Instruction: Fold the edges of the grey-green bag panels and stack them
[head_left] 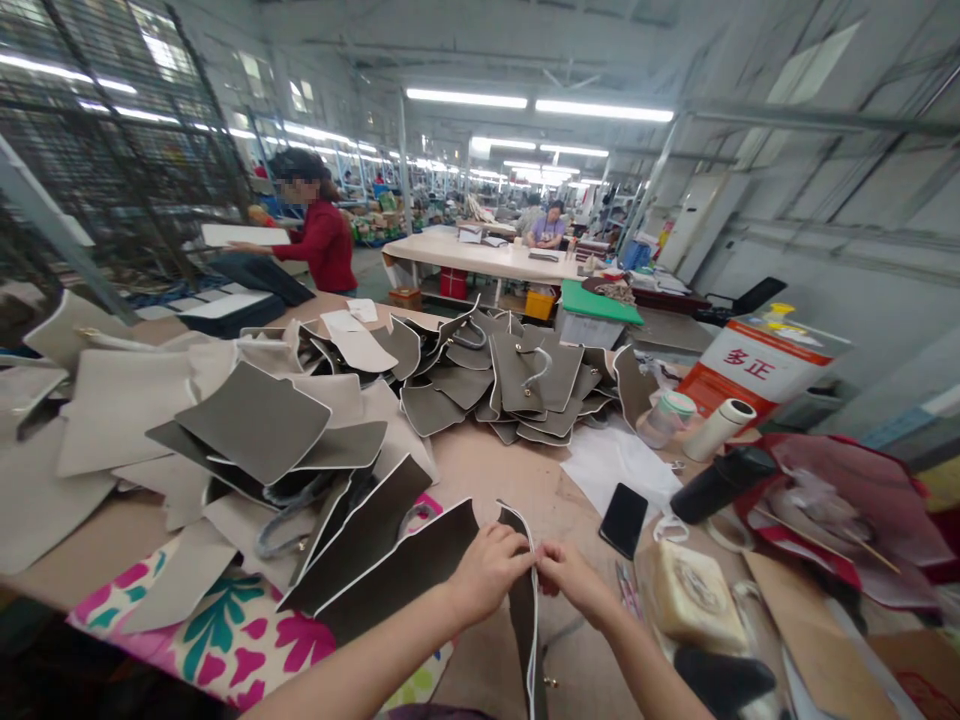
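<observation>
You are at a tan worktable in a long factory hall lit by rows of ceiling strip lights. A dark wire rack rises at the far left. Across the table, a person in a red top leans over flat white sheets. Farther back, a second person sits behind a long pale table.

Heaps of grey and cream bag panels cover the left half of your table. A second mound of grey panels with curved handles lies beyond the middle. A bright floral cloth hangs over the near left edge.

To your right, a black phone lies flat on the table. Near it a black bottle lies on its side, and a pale roll lies just beyond. A clear jar with a green lid stands near the roll; its contents are unclear. A red and white carton with printed characters stands behind. A red bag lies open at far right, its contents a blur.

Your left hand and right hand meet at the near edge. Both pinch the white-piped edge of a dark grey panel, thumbs and fingertips pressed together on it. The panel stands on edge between your forearms.
</observation>
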